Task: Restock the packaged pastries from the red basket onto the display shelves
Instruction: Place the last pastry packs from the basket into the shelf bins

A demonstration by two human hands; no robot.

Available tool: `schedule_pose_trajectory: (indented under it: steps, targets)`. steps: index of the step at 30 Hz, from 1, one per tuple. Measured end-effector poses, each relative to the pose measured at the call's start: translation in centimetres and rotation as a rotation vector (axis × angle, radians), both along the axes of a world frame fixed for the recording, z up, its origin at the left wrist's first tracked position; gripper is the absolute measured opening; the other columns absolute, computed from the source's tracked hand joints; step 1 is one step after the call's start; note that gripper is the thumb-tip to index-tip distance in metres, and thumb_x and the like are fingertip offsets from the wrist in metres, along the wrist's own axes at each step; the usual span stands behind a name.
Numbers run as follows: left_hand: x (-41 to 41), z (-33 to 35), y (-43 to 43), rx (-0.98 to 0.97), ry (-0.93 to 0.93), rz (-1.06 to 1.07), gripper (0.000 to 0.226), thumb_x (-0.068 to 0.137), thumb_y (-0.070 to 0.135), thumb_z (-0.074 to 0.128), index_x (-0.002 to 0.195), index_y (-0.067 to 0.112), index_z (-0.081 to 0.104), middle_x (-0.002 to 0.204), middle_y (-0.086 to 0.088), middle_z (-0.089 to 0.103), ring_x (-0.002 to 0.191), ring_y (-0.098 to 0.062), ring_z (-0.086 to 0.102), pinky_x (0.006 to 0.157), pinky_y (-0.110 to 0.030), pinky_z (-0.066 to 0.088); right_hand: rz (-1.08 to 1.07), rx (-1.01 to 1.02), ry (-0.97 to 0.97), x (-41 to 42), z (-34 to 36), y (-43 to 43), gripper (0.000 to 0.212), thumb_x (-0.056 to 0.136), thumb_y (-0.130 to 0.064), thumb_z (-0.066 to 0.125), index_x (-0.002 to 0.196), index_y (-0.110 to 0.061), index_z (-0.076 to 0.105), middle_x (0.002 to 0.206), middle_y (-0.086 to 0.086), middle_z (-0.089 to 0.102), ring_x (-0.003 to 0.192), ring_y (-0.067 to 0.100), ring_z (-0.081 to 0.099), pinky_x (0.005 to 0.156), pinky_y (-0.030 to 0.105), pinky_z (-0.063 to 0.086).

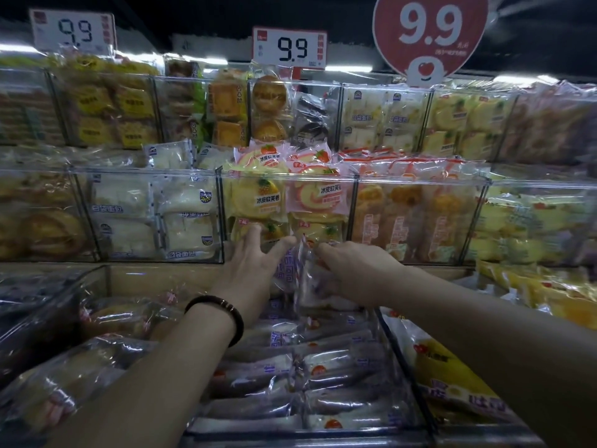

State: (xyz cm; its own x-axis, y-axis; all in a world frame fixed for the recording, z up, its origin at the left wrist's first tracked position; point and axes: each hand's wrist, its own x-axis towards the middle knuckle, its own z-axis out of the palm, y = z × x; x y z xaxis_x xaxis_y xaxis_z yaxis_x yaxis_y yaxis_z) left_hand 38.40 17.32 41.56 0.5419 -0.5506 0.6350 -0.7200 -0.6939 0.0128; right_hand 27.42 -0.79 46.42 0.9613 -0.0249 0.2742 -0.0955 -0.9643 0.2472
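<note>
Both my arms reach over the bottom shelf bin (392, 347), which holds several clear-wrapped white pastries with purple print (323, 360). My right hand (352, 273) grips one such packaged pastry (307, 286), held upright at the back of the bin. My left hand (255, 270), with a dark bracelet on the wrist, has its fingers spread and touches the left side of the same packet and its neighbours. The red basket is not in view.
Clear acrylic bins (284, 176) on the shelves above hold yellow, pink and white packaged cakes. Price signs reading 9.9 (290, 48) hang at the top. Yellow packets (445, 376) lie in the bin to the right, brown bread packets (106, 318) to the left.
</note>
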Motion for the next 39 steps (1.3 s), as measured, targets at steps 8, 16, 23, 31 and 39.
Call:
schedule_pose_trajectory:
  steps: [8,16,23,31,39]
  targets:
    - [-0.4,-0.1,0.1,0.078,0.132,-0.022,0.071,0.102,0.008,0.045,0.158,0.046,0.022,0.161,-0.012,0.026,0.142,-0.034,0.037,0.111,-0.048,0.043,-0.039,-0.117,-0.007,0.9,-0.2,0.6,0.056,0.099,-0.045,0.064,0.144,-0.02,0.041,0.111,0.005,0.06,0.099,0.031,0.066,0.072,0.043,0.058]
    - [-0.4,-0.1,0.6,-0.098,0.124,-0.096,0.065,0.091,0.014,0.059,0.149,0.037,0.042,0.15,-0.003,0.024,0.141,-0.03,0.022,0.112,-0.049,0.044,-0.036,0.096,-0.016,0.5,-0.4,0.8,0.065,0.093,-0.044,0.071,0.145,-0.017,0.041,0.136,0.011,0.053,0.122,0.033,0.056,0.094,0.048,0.055]
    - [-3.0,2.4,1.4,-0.113,0.07,-0.063,0.05,0.089,0.018,0.068,0.135,0.032,0.057,0.155,-0.006,0.029,0.148,-0.033,0.024,0.118,-0.056,0.038,-0.006,0.111,-0.083,-6.4,2.1,0.5,0.075,0.087,-0.051,0.078,0.146,-0.023,0.041,0.137,0.006,0.049,0.123,0.027,0.051,0.095,0.049,0.056]
    - [-17.2,5.0,1.7,-0.046,0.25,-0.401,0.007,0.096,0.037,0.069,0.101,0.033,0.068,0.103,0.014,0.064,0.089,-0.001,0.062,0.076,-0.022,0.051,0.135,0.312,-0.232,-16.4,2.4,1.5,0.037,0.09,-0.033,0.081,0.122,-0.032,0.062,0.111,-0.013,0.061,0.097,0.011,0.059,0.083,0.029,0.056]
    - [-30.0,-3.5,-0.4,0.214,0.537,-0.615,0.016,0.09,0.048,0.071,0.099,0.035,0.072,0.082,0.024,0.062,0.077,0.01,0.058,0.065,-0.01,0.043,0.158,0.42,-0.268,-28.4,-5.1,-0.2,0.017,0.092,-0.032,0.077,0.105,-0.036,0.068,0.085,-0.023,0.063,0.078,-0.001,0.06,0.065,0.026,0.052]
